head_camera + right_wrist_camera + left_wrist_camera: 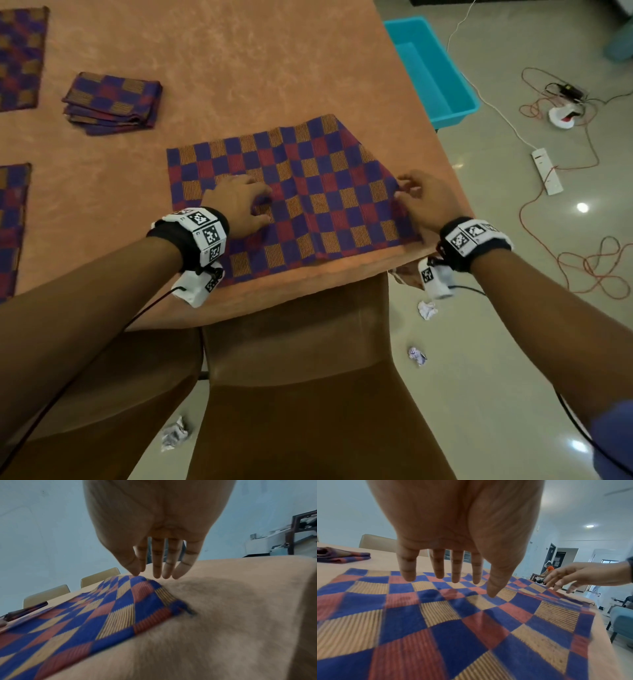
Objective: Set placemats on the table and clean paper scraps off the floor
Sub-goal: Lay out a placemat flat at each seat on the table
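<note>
Left hand (239, 205) flat, fingers straight on placemat (308, 192); right hand (424, 202) relaxed at its edge

Placemat (447, 622) near edge blurred in left wrist view; bottom edge of picture cuts it off. Two more mats (20, 58) (12, 226) cut by head view's left edge. Left hand (239, 205) hides squares beneath it. Right hand (154, 534): whether fingertips (157, 574) touch the cloth cannot be told. Chair (308, 394) front hidden under table (239, 68).
</note>
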Tool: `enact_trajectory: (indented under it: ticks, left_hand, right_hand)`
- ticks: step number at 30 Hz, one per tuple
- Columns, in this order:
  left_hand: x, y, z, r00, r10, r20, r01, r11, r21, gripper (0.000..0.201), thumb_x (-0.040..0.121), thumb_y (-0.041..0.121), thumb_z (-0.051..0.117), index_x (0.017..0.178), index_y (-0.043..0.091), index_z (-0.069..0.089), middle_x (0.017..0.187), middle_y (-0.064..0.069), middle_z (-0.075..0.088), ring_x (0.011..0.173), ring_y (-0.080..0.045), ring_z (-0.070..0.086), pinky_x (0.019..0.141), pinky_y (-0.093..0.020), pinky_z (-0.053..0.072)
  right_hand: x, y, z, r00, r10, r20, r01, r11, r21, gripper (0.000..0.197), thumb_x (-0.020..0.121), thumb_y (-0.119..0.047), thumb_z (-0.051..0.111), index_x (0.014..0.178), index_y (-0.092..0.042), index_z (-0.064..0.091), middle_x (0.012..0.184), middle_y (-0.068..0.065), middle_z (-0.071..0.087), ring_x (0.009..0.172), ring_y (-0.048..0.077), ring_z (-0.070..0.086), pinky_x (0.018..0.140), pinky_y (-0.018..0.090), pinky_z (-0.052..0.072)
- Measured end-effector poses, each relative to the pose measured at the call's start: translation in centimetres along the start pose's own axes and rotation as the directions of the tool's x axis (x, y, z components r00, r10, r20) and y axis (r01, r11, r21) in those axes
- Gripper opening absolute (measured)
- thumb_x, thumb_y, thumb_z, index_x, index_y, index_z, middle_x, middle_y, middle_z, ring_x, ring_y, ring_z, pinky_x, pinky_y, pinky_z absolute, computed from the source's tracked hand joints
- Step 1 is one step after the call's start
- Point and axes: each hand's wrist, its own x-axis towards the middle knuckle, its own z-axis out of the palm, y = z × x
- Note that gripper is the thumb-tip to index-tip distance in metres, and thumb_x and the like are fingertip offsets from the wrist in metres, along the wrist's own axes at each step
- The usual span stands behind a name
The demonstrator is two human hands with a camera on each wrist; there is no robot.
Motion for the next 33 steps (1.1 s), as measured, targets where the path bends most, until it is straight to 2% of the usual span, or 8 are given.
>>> enact_trajectory:
  ticks: [4, 7, 10, 15, 19, 23, 28, 33]
  left_hand:
    - [2.7, 2.2, 1.1, 0.997, 0.006, 0.073, -0.004, 0.999, -0.032, 0.081, 0.08, 0.06, 0.062, 0.149, 0.038, 0.025, 0.161, -0.006, 0.012, 0.147, -0.037, 0.01, 0.111, -0.063, 0.025]
    - [3.7, 2.8, 1.9, 0.987, -0.023, 0.156, 0.027, 0.999, -0.023, 0.096, 0.074, 0.061, 0.067, 0.15, 0.042, 0.011, 0.162, -0.006, 0.001, 0.147, -0.039, 0.003, 0.111, -0.065, 0.022]
    - [4.0, 2.8, 2.5, 0.987, -0.031, 0.159, 0.03, 1.0, 0.007, 0.1, 0.072, 0.061, 0.069, 0.149, 0.046, 0.008, 0.162, -0.004, 0.001, 0.147, -0.04, 0.003, 0.109, -0.067, 0.024]
    - [4.4, 2.5, 2.6, 0.989, -0.016, 0.147, 0.013, 1.0, 0.026, 0.1, 0.07, 0.061, 0.071, 0.149, 0.045, 0.012, 0.161, -0.006, 0.005, 0.146, -0.039, 0.006, 0.109, -0.067, 0.025]
    - [4.3, 2.7, 2.4, 0.99, -0.024, 0.138, 0.021, 1.0, 0.021, 0.099, 0.07, 0.059, 0.073, 0.149, 0.044, 0.015, 0.16, -0.006, 0.008, 0.145, -0.041, 0.007, 0.107, -0.069, 0.026]
    - [4.2, 2.8, 2.3, 0.991, -0.028, 0.133, 0.025, 0.999, 0.025, 0.099, 0.069, 0.058, 0.074, 0.148, 0.045, 0.017, 0.16, -0.005, 0.009, 0.144, -0.041, 0.009, 0.106, -0.069, 0.026]
    - [4.2, 2.9, 2.2, 0.99, -0.03, 0.138, 0.026, 0.999, 0.037, 0.098, 0.068, 0.059, 0.074, 0.148, 0.046, 0.018, 0.159, -0.006, 0.011, 0.144, -0.041, 0.011, 0.106, -0.069, 0.027]
    - [4.1, 3.2, 1.8, 0.988, -0.044, 0.148, 0.038, 0.998, 0.04, 0.097, 0.068, 0.058, 0.074, 0.147, 0.046, 0.019, 0.157, -0.005, 0.013, 0.142, -0.042, 0.014, 0.105, -0.069, 0.029]
  right_hand:
    - [4.6, -2.1, 1.0, 0.98, 0.146, 0.137, -0.152, 0.988, 0.036, 0.052, 0.077, -0.049, 0.07, 0.119, -0.02, 0.063, 0.118, 0.004, 0.067, 0.106, 0.025, 0.063, 0.094, 0.041, 0.05]
    - [5.7, -4.1, 1.0, 0.964, 0.115, 0.241, -0.132, 0.99, 0.057, 0.028, 0.074, -0.028, 0.076, 0.099, -0.015, 0.071, 0.095, 0.003, 0.072, 0.086, 0.022, 0.067, 0.077, 0.033, 0.054]
    - [5.9, -5.3, 0.6, 0.961, 0.014, 0.276, -0.097, 0.953, 0.286, 0.037, 0.079, 0.003, 0.068, 0.109, -0.016, 0.058, 0.087, -0.001, 0.063, 0.07, 0.011, 0.062, 0.055, 0.023, 0.052]
    - [7.1, -5.3, -0.3, 0.934, -0.105, 0.34, -0.169, 0.71, 0.684, 0.076, 0.079, 0.022, 0.055, 0.134, -0.029, 0.048, 0.085, 0.008, 0.071, 0.075, 0.019, 0.07, 0.066, 0.035, 0.06]
    - [7.9, -5.6, -1.5, 0.88, -0.196, 0.433, -0.259, 0.568, 0.781, 0.067, 0.085, 0.022, 0.045, 0.135, -0.022, 0.052, 0.101, 0.009, 0.073, 0.092, 0.024, 0.07, 0.082, 0.041, 0.058]
    - [7.0, -5.8, -0.7, 0.839, -0.082, 0.538, -0.388, 0.603, 0.697, 0.055, 0.093, 0.01, 0.048, 0.137, -0.023, 0.049, 0.101, 0.002, 0.073, 0.084, 0.017, 0.073, 0.065, 0.033, 0.061]
    - [6.5, -4.3, -0.7, 0.854, -0.065, 0.516, -0.369, 0.623, 0.689, 0.06, 0.09, 0.019, 0.041, 0.133, -0.021, 0.053, 0.117, 0.003, 0.067, 0.087, 0.017, 0.071, 0.073, 0.034, 0.061]
    - [6.8, -3.8, -2.1, 0.934, -0.128, 0.334, -0.225, 0.517, 0.826, 0.06, 0.084, 0.026, 0.036, 0.114, -0.019, 0.063, 0.1, -0.004, 0.075, 0.091, 0.014, 0.071, 0.076, 0.029, 0.059]
